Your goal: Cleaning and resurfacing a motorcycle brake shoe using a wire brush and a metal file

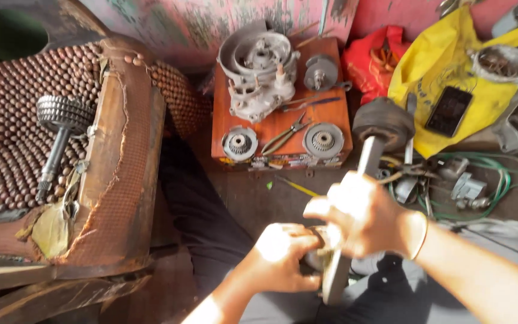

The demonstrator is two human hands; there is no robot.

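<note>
On the left, a worn chair [121, 180] draped with a brown beaded seat cover [7, 120] fills the largest share of the view, and a geared steel shaft [61, 138] lies on the beads. Against the pink wall stands an orange wooden box [337, 117], carrying a grey engine casing [259, 72], a small round motor part [321, 72], 2 round gear discs [239, 143] and [323, 140], and a pair of pliers [286, 137] between them. To the right, a yellow plastic bag [433, 72] bears a dark phone [448, 111], beside a red bag [372, 60] and a tangle of green wire [499, 180]. At the bottom centre, above the person's lap, the right hand [361, 216] is clenched around a long flat metal bar [367, 159], which ends in a heavy dark hammer-like head [384, 123]. Just beside it, the left hand [283, 255] is curled tight around a small metal part [319, 237], mostly hidden by fingers.
</note>
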